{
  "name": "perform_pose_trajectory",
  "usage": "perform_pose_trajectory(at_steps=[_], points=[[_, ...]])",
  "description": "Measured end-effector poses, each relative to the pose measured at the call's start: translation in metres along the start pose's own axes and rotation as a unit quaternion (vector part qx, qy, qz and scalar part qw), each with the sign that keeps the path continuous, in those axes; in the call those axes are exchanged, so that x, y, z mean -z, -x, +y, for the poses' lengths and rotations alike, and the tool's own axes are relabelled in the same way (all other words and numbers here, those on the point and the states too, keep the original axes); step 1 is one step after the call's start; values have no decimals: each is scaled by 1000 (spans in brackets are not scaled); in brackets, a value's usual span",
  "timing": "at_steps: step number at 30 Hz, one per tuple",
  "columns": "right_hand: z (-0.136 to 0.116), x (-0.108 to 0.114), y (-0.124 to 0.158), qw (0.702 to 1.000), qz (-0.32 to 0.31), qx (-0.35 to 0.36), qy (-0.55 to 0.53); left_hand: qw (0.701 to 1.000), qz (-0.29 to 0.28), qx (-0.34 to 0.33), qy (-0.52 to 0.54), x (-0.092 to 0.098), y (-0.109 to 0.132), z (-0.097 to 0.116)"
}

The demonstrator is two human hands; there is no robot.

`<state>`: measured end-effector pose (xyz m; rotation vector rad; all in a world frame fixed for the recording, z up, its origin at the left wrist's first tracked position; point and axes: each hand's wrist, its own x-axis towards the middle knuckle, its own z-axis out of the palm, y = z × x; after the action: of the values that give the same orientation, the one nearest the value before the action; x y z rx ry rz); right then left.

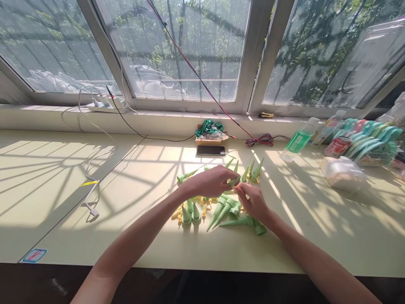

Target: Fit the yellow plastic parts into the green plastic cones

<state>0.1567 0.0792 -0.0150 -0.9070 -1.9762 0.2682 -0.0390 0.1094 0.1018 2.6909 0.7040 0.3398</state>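
My left hand (213, 181) is closed around a green plastic spike (234, 182), held above the pile. My right hand (254, 202) pinches at the end of that spike; a yellowish bit shows there, but my fingers hide most of it. Below and around both hands lie several green spikes (226, 211) with wide threaded ends. Two more green cones (196, 213) stand upright at the near left, with small yellow plastic pieces (204, 207) scattered beside them. Behind my hands, other green cones (257, 171) stand with their points up.
Behind the pile are a black phone (210, 150) and a small cardboard box (211, 139) with green material in it. A plastic bottle (299, 141), a can (338, 146) and a clear plastic bag (343, 173) stand at right. A white cable (91, 181) crosses the table (126, 236) at left.
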Motion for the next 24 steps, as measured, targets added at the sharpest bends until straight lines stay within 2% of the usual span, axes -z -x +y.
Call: perform_pose_trajectory(at_steps=[5,14,24], points=[[-3,0,-1,1000,6,-15,-12,1000,13,13,20,2,0,-3],[-4,-1,-1,998,42,-17,-43,987,27,53,147,10,2,-6],[3,0,4,999,33,11,-30,987,17,43,153,8,1,-2]])
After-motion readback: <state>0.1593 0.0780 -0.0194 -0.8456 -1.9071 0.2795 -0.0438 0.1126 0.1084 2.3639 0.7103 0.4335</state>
